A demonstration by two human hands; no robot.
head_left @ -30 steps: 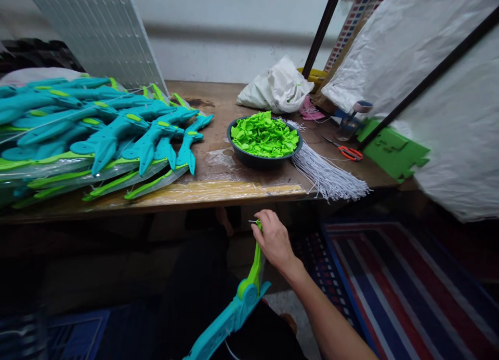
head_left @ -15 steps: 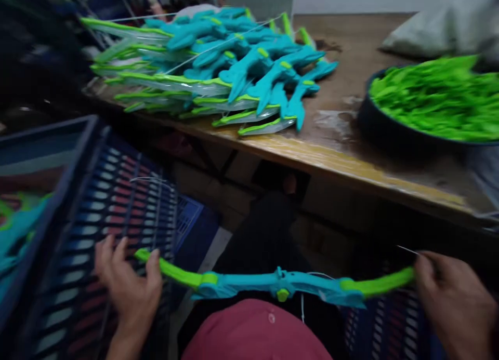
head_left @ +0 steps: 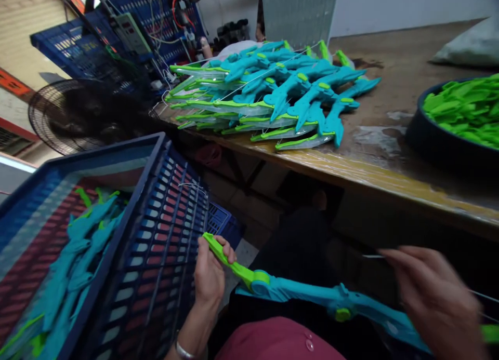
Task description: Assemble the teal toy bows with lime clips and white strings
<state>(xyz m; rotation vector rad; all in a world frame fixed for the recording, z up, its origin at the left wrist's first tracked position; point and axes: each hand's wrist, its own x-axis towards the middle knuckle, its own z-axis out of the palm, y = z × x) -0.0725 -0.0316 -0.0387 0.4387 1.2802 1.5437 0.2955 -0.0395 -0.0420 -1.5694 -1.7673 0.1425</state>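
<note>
left hand (head_left: 210,277) is clamping the bow (head_left: 296,295) by its green tip, steadying it across the lap, while right hand (head_left: 436,297) is pinching a string (head_left: 483,296) taut

A worn wooden table (head_left: 374,165) runs from about ten o'clock toward four o'clock across the view. A heap of teal and green toy bows (head_left: 273,95) lies on it at around twelve o'clock, a dark bowl of green plastic pieces (head_left: 460,121) sits at two o'clock, and a pale bag (head_left: 468,48) rests at one o'clock.
</note>
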